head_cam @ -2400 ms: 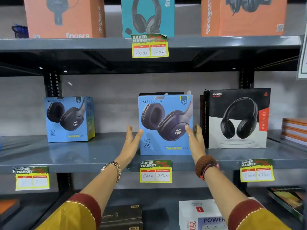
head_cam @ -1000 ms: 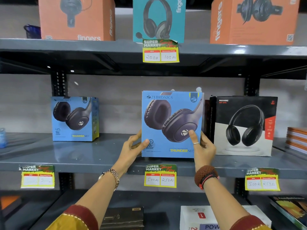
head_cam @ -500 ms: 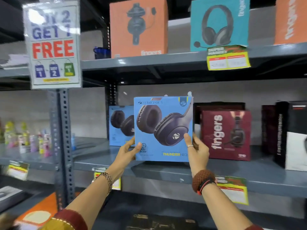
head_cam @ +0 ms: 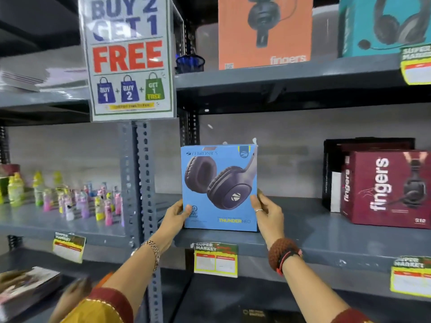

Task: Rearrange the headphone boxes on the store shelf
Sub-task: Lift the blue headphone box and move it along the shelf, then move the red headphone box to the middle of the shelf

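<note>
Both hands hold a blue headphone box [head_cam: 219, 187] upright at the front of the grey middle shelf [head_cam: 326, 243]; the left hand [head_cam: 176, 216] has its grip tight on the box's lower left edge and the right hand [head_cam: 268, 214] has its grip tight on the lower right edge. A dark red box [head_cam: 384, 187] sits well apart on the right, and a "buy 2 get 1 free" sign [head_cam: 127, 57] hangs up on the left

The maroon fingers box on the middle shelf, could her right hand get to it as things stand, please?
Probably not at once: the right hand is gripping the blue Zebronics box. The shelf between it and the maroon fingers box looks bare.
</note>
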Motion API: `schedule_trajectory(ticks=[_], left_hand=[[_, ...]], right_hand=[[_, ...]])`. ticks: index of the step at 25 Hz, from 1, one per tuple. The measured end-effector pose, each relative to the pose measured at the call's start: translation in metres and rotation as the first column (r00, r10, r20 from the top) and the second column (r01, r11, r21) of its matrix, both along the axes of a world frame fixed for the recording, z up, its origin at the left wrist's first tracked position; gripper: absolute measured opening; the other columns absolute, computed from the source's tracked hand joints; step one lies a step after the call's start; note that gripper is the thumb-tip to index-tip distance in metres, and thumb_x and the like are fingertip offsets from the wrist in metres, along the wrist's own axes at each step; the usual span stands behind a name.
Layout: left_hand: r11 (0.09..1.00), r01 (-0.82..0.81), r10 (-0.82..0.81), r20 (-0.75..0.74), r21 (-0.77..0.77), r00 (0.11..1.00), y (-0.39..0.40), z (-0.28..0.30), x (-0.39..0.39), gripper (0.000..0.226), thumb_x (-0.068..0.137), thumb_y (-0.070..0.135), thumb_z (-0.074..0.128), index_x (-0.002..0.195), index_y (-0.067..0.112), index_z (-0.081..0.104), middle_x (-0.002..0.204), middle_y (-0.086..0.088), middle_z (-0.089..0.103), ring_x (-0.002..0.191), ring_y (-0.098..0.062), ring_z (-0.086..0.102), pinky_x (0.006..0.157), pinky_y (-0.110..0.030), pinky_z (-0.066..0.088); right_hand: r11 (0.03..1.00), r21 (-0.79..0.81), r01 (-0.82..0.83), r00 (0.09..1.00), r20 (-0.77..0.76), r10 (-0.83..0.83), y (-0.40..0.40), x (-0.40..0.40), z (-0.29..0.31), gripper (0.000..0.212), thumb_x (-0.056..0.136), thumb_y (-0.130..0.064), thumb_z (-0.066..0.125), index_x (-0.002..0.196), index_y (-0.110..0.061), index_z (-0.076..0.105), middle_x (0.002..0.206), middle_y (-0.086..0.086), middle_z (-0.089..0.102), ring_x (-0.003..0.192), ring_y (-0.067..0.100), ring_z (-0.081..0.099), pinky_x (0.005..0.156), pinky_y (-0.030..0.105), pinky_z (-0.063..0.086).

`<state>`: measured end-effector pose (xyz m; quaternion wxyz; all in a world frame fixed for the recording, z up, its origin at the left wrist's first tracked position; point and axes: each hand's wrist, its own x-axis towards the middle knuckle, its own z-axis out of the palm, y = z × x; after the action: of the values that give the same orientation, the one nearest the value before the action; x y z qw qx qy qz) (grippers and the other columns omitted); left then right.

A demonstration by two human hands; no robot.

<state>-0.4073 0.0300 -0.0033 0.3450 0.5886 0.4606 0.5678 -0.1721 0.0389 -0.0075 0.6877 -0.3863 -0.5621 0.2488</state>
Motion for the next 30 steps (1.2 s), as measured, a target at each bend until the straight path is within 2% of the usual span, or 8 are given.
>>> schedule_trajectory(ticks=[3, 10, 14, 18, 20, 21, 25, 30], left_hand=[[0.998, -0.022, 0.024, 0.031, -0.057, 0.999, 0.015, -0.001, -0.009, 0.035, 0.097, 0.018, 0.047, 0.129, 0.006, 0.050, 0.130, -0.012, 0.059, 0.110, -0.025, 0.059, 0.099, -0.040, 0.046], [0.995, -0.012, 0.020, 0.082, -0.099, 0.996, 0.028, -0.006, -0.014, 0.043, 0.096, 0.020, 0.049, 0.137, 0.008, 0.045, 0.135, -0.013, 0.057, 0.122, -0.030, 0.055, 0.106, -0.047, 0.042], [0.995, -0.068, 0.074, 0.079, -0.075, 0.994, 0.024, -0.005, -0.012, 0.039, 0.095, 0.019, 0.051, 0.132, 0.010, 0.051, 0.132, -0.011, 0.060, 0.120, -0.028, 0.056, 0.104, -0.042, 0.044], [0.931, -0.270, 0.260, 0.074, 0.247, 0.963, -0.001, -0.020, 0.006, 0.051, 0.093, 0.015, 0.054, 0.142, 0.019, 0.039, 0.137, 0.010, 0.052, 0.125, -0.010, 0.051, 0.103, -0.028, 0.043], [0.801, -0.404, 0.387, 0.134, 0.441, 0.912, -0.020, -0.034, 0.024, 0.050, 0.093, 0.011, 0.052, 0.139, 0.026, 0.040, 0.129, 0.028, 0.048, 0.117, 0.007, 0.048, 0.093, -0.009, 0.041], [0.756, -0.419, 0.402, 0.149, 0.502, 0.904, -0.028, -0.040, 0.035, 0.047, 0.092, 0.010, 0.051, 0.134, 0.029, 0.044, 0.127, 0.029, 0.048, 0.117, 0.009, 0.047, 0.092, -0.007, 0.040], [0.822, -0.215, 0.197, 0.091, 0.527, 0.976, -0.045, -0.034, 0.102, 0.038, 0.092, 0.007, 0.047, 0.117, 0.036, 0.052, 0.124, 0.011, 0.058, 0.118, -0.005, 0.053, 0.102, -0.022, 0.040], [0.871, -0.073, 0.049, 0.063, 0.485, 0.997, -0.043, -0.014, 0.212, 0.033, 0.094, 0.002, 0.045, 0.120, 0.022, 0.050, 0.124, 0.001, 0.056, 0.115, -0.008, 0.055, 0.101, -0.016, 0.040]], right_hand=[[1.000, -0.007, -0.023, 0.999, 0.038, 0.023, 0.005, -0.004, 0.000, 0.043, 0.086, -0.029, 0.062, 0.128, -0.017, 0.056, 0.123, -0.004, 0.063, 0.106, 0.007, 0.062, 0.090, 0.018, 0.047], [1.000, -0.017, -0.001, 0.994, 0.105, 0.003, 0.006, -0.003, 0.001, 0.046, 0.085, -0.025, 0.065, 0.128, -0.015, 0.056, 0.122, -0.004, 0.062, 0.106, 0.007, 0.061, 0.080, 0.005, 0.046], [0.999, -0.033, -0.021, 0.989, 0.147, 0.025, 0.001, -0.003, 0.001, 0.047, 0.084, -0.023, 0.065, 0.129, -0.016, 0.054, 0.121, -0.008, 0.062, 0.109, 0.009, 0.061, 0.085, 0.009, 0.047], [0.996, -0.074, -0.042, 0.996, 0.071, 0.047, -0.007, 0.001, 0.001, 0.053, 0.087, -0.021, 0.062, 0.136, -0.013, 0.045, 0.136, 0.002, 0.054, 0.124, 0.015, 0.051, 0.106, 0.032, 0.040], [0.999, -0.042, -0.014, 0.998, -0.054, 0.011, -0.015, 0.012, -0.002, 0.045, 0.088, -0.018, 0.059, 0.132, -0.013, 0.049, 0.134, 0.006, 0.057, 0.118, 0.010, 0.055, 0.100, 0.024, 0.042], [1.000, -0.010, 0.015, 0.994, -0.104, -0.016, -0.021, 0.023, -0.004, 0.040, 0.089, -0.017, 0.059, 0.128, -0.013, 0.052, 0.129, 0.006, 0.060, 0.111, 0.005, 0.058, 0.093, 0.016, 0.044], [0.990, 0.079, 0.117, 0.983, -0.148, -0.104, -0.048, 0.095, -0.002, 0.028, 0.088, -0.012, 0.059, 0.116, -0.013, 0.059, 0.109, -0.002, 0.068, 0.095, -0.013, 0.060, 0.080, 0.004, 0.043], [0.947, 0.107, 0.304, 0.947, -0.142, -0.288, -0.079, 0.236, 0.011, 0.023, 0.087, -0.007, 0.057, 0.103, -0.022, 0.062, 0.105, 0.002, 0.070, 0.098, 0.004, 0.064, 0.089, 0.016, 0.046]])
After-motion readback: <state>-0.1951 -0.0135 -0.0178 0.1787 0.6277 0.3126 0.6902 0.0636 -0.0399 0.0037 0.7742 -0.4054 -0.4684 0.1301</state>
